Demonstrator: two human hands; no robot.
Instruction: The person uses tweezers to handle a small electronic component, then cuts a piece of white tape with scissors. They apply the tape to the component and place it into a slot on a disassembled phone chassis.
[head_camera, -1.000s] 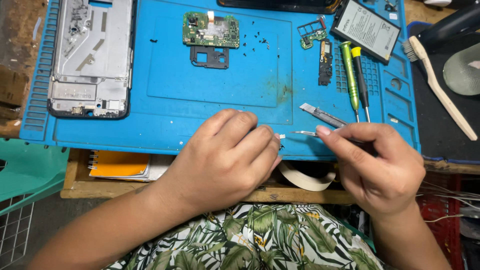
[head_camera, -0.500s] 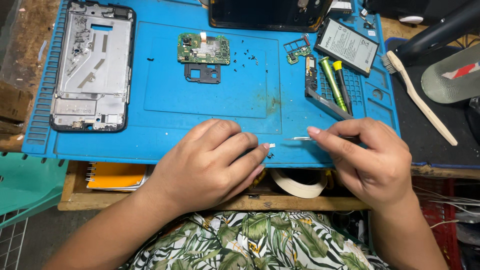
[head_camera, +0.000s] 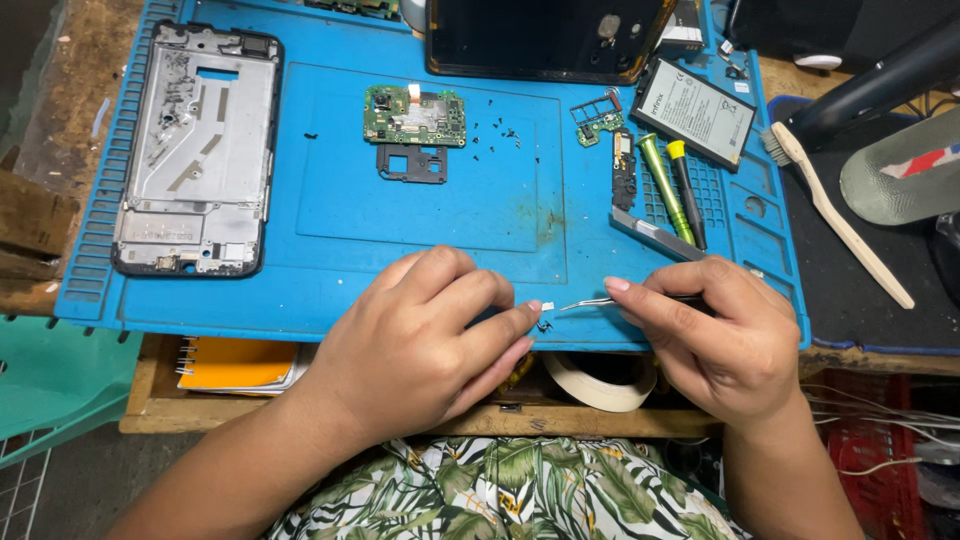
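Phone frame (head_camera: 195, 150) and green board (head_camera: 415, 115) lie stripped on mat; left hand (head_camera: 420, 345) pinches 1 tiny white part (head_camera: 546, 306), right hand (head_camera: 720, 335) pinches tweezers (head_camera: 590, 302) w/ reassembly left.

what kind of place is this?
Most likely a phone repair bench. A blue repair mat holds a stripped phone frame, a green circuit board, loose screws and a battery. The right hand holds tweezers near a tiny part pinched by the left hand.
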